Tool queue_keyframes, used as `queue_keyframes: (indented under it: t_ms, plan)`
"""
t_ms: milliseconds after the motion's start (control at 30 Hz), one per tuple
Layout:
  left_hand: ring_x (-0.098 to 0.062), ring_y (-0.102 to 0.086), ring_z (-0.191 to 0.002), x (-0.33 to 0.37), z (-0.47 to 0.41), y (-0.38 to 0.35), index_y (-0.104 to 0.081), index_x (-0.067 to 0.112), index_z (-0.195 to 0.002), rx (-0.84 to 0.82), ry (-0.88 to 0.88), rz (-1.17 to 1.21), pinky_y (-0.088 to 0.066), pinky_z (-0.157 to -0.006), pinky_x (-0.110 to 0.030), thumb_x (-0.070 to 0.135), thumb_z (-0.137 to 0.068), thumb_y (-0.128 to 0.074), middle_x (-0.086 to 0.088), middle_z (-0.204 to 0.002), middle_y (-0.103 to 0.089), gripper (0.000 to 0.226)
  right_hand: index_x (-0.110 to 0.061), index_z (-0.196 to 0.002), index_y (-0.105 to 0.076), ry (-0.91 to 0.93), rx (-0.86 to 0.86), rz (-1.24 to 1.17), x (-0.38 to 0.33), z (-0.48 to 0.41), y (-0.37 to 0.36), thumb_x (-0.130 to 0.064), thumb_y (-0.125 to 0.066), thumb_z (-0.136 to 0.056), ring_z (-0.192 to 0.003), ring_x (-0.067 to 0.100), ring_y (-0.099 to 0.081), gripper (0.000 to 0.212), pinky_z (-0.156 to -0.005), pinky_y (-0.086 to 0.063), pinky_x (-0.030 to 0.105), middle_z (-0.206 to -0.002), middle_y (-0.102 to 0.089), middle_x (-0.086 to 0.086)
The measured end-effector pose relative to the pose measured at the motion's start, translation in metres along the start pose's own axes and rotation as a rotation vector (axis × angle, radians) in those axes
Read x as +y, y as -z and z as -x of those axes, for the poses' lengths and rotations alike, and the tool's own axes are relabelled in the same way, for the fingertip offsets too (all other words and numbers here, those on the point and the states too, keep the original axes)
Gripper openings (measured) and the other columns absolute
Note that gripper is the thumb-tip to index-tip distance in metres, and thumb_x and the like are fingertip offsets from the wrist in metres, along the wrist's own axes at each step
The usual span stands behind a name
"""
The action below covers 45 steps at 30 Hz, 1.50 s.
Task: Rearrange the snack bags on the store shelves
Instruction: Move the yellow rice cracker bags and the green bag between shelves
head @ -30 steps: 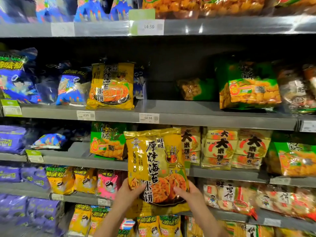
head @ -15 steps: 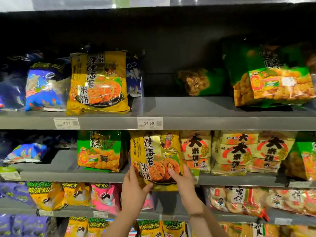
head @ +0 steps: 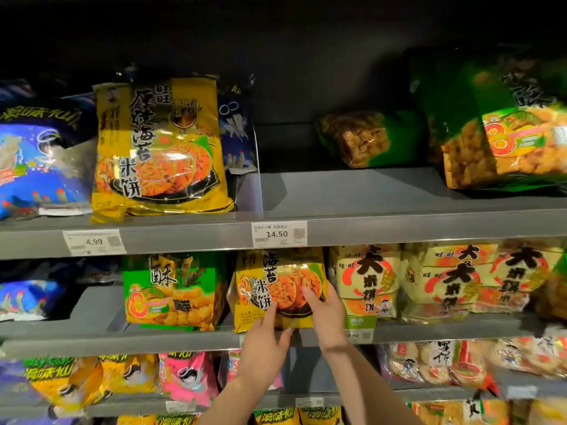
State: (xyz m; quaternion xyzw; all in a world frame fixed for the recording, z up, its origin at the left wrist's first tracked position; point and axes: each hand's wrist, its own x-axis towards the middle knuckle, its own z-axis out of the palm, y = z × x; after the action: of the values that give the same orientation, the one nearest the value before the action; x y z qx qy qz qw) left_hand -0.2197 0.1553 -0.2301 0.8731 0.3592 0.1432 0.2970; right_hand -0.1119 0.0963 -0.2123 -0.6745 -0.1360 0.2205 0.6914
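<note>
Grey middle shelf (head: 92, 335) holds the yellow rice cracker bag (head: 270, 280), left hand (head: 264, 345) and right hand (head: 325, 308) pressing it flat, grip not closed; it seems light, crinkly, slippery, with crackers that break, so hold both sides softly

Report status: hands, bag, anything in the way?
Left hand and right hand flat on front of yellow bag. Bag upright on middle shelf, between green bag and white bags. Nothing blocking it.
</note>
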Motion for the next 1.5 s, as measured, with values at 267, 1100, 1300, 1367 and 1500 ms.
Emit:
queue_keyframes:
  t_ms: [267, 1100, 1300, 1367, 1500]
  plan:
    - [-0.030, -0.049, -0.117, 0.010, -0.036, -0.010, 0.010, 0.023, -0.147, -0.244, 0.047, -0.186, -0.044, -0.094, -0.043, 0.035, -0.088, -0.047, -0.010, -0.134, -0.050, 0.083, -0.012, -0.150, -0.003, 0.170, 0.051, 0.712, 0.001, -0.013, -0.009, -0.024, -0.051, -0.093, -0.144, 0.022, -0.016, 0.075, -0.116, -0.015, 0.032, -0.157, -0.012, 0.005]
    - [-0.018, 0.009, -0.145, -0.006, -0.073, -0.017, 0.005, 0.034, -0.146, -0.449, 0.002, -0.461, 0.000, -0.114, -0.055, 0.044, -0.093, -0.029, -0.002, -0.156, 0.016, 0.064, -0.025, -0.150, 0.002, -0.170, -0.363, 1.219, 0.023, -0.040, -0.024, -0.032, -0.040, -0.094, -0.146, 0.018, 0.004, 0.070, -0.119, -0.005, 0.039, -0.159, 0.007, 0.003]
    - [-0.013, -0.008, -0.145, -0.007, -0.037, -0.024, -0.025, 0.031, -0.144, -0.199, 0.007, -0.310, -0.010, -0.116, -0.046, 0.040, -0.097, -0.023, 0.005, -0.156, -0.015, 0.048, -0.020, -0.142, -0.034, -0.031, -0.189, 1.023, 0.014, -0.009, -0.013, -0.023, -0.047, -0.090, -0.135, 0.020, -0.036, 0.054, -0.111, -0.027, 0.027, -0.148, -0.039, 0.005]
    - [-0.013, -0.019, -0.142, -0.008, -0.020, -0.023, -0.034, 0.029, -0.140, -0.149, 0.027, -0.240, -0.017, -0.115, -0.045, 0.036, -0.097, -0.026, 0.007, -0.151, -0.030, 0.043, -0.020, -0.136, -0.045, 0.024, -0.176, 0.958, 0.008, 0.006, -0.011, -0.018, -0.045, -0.090, -0.127, 0.020, -0.047, 0.046, -0.106, -0.034, 0.025, -0.137, -0.052, 0.005]
    - [-0.012, -0.035, -0.134, -0.001, 0.015, -0.004, -0.044, 0.030, -0.130, -0.022, 0.109, -0.169, -0.028, -0.108, -0.043, 0.037, -0.097, -0.027, 0.010, -0.140, -0.046, 0.038, -0.021, -0.129, -0.053, 0.128, -0.196, 0.927, 0.002, 0.034, -0.014, -0.019, -0.042, -0.092, -0.116, 0.020, -0.056, 0.039, -0.096, -0.042, 0.027, -0.123, -0.064, 0.006]
